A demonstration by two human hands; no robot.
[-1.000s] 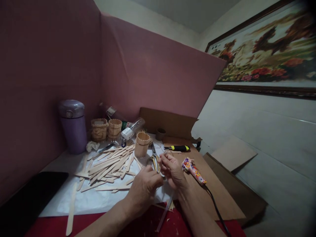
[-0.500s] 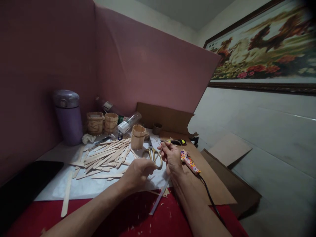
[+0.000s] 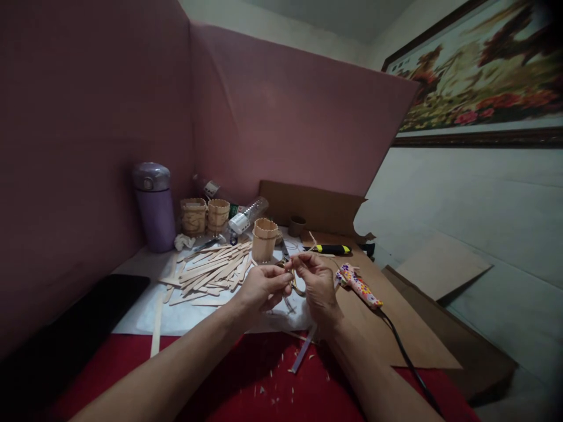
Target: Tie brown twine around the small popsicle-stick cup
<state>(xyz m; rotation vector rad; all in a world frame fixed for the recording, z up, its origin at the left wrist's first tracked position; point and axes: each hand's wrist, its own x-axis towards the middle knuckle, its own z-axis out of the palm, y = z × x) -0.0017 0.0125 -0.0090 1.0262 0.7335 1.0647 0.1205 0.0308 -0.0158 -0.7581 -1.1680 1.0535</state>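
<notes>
Close together at the middle, my left hand (image 3: 263, 291) and my right hand (image 3: 319, 288) pinch a thin length of twine (image 3: 312, 241) between thumbs and fingertips. One end of it sticks up above my right hand; loose strands show below the fingers. Scissors (image 3: 300, 289) with gold-coloured handles lie just behind the hands, partly covered by them. A small cup made of wooden sticks (image 3: 264, 245) stands upright beyond my left hand. To its left, many flat wooden craft sticks (image 3: 215, 271) are heaped on white paper (image 3: 145, 310).
Right of my hands lie a flower-patterned glue gun (image 3: 358, 286) with a black cord and a yellow-black utility knife (image 3: 333, 249) on cardboard (image 3: 396, 334). Behind stand two more stick cups (image 3: 193, 218), a purple bottle (image 3: 155, 214), a clear plastic bottle (image 3: 248, 215) and a small dark cup (image 3: 297, 225).
My left hand has risen, and its fingertips now meet those of my right hand at the twine. The view has swung a little left, so things appear further right.
</notes>
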